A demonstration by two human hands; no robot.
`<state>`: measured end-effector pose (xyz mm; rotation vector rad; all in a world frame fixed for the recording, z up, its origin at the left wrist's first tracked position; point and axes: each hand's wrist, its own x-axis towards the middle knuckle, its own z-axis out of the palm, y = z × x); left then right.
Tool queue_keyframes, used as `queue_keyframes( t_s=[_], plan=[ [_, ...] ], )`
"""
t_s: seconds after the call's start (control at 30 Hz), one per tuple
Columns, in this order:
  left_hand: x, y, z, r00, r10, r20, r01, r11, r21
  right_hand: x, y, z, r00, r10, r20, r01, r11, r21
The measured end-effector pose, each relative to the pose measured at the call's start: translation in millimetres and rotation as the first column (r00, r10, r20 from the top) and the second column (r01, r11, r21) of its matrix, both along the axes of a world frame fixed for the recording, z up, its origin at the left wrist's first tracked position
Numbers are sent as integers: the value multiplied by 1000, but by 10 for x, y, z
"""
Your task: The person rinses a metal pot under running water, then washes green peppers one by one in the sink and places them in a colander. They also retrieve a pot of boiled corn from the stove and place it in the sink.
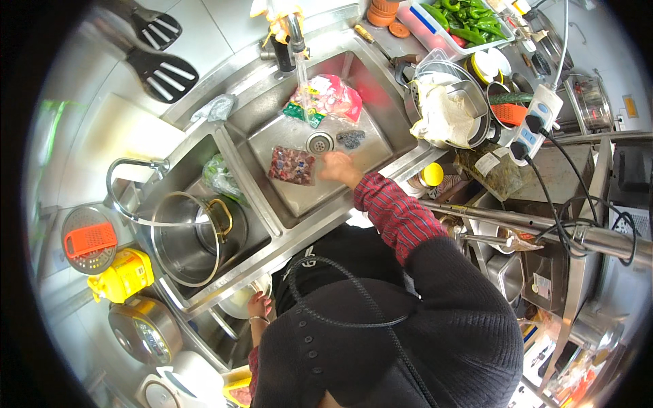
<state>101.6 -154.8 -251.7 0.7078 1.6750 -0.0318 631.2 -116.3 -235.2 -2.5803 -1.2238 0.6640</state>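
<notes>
My right hand (338,167) is over the right sink basin, at the right edge of a clear package of dark red meat (292,166); whether it grips the package is hard to tell. Just above the hand is the drain strainer (320,144), with a grey scouring pad (350,138) to its right. Water runs from the faucet (296,33) onto a pink and green bag of meat pieces (331,99) at the basin's back. My left hand (259,305) hangs beside my body below the sink's front edge, fingers loosely bent, near a pale round container (238,301).
The left basin holds a deep steel pot (186,239) and bagged green vegetables (219,173). Right of the sink stand stacked bowls with a cloth (444,115) and a tub of green peppers (467,25). A power strip (536,122) with black cords hangs at the right, above a metal rail (510,219).
</notes>
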Motion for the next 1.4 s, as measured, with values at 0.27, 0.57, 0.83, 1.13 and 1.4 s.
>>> queue_keyframes(
  t_s=[0.27,0.57,0.83,1.13,1.4],
  plan=[
    [3,126,-102,988,-151,11,151,987,-62,-10,-61,214,978,-133,-160,128,991,-43],
    [-265,65,-390,840,-536,79,531,844,82,1055,-830,953,804,-502,318,101,643,759],
    [62,80,-227,883,-428,193,406,902,144,2300,-1821,1308,362,-887,286,924,382,17],
    [2523,815,1300,512,-813,279,544,558,627,2227,-1515,1545,661,-614,-431,677,240,696],
    [5028,963,1637,166,194,967,273,933,-234,659,-859,1939,954,143,-264,134,584,801]
  ],
)
